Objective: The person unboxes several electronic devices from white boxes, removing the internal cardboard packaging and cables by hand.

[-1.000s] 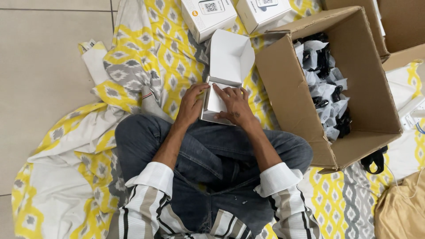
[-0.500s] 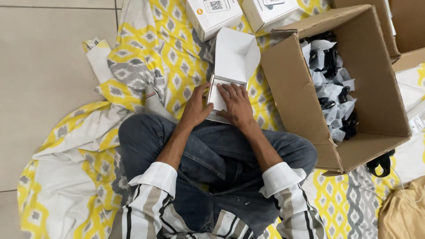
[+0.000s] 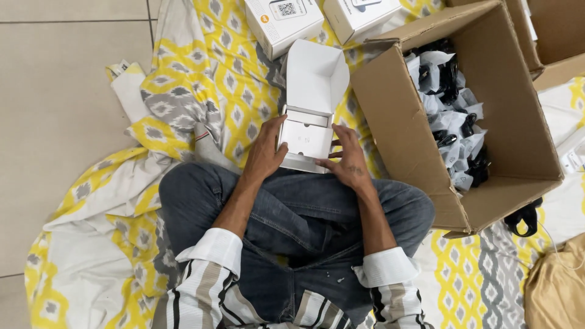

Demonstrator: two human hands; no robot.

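The two closed white boxes (image 3: 283,23) at the top centre are cut off by the upper edge, as is the second cardboard carton (image 3: 557,30) in the upper right corner. The small wrapped black items (image 3: 454,116) in the big cardboard box (image 3: 402,116) at right are too small to identify. The tan bag (image 3: 557,289) at lower right runs past the frame, and the left hand (image 3: 265,152) hides the left edge of the open white box (image 3: 308,137).

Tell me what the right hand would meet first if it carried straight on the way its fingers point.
The right hand points up and left, already touching the small white box. Beyond its fingertips comes the box's raised open lid, though depth is uncertain.
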